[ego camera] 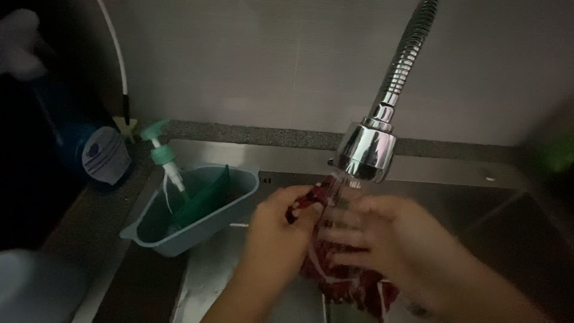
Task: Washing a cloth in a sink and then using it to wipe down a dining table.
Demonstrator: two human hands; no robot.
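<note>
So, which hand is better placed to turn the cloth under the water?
Probably the left hand: it grips the red cloth near the faucet head; the right hand looks blurred, fingers spread.

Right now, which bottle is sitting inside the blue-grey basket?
The clear pump bottle with the teal pump stands inside the basket. The dark blue bottle stands outside it, on the counter.

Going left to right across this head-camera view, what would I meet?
Blue spray bottle → teal pump dispenser in the grey-blue sink caddy → left hand → dark red cloth under the chrome faucet head → right hand.
</note>
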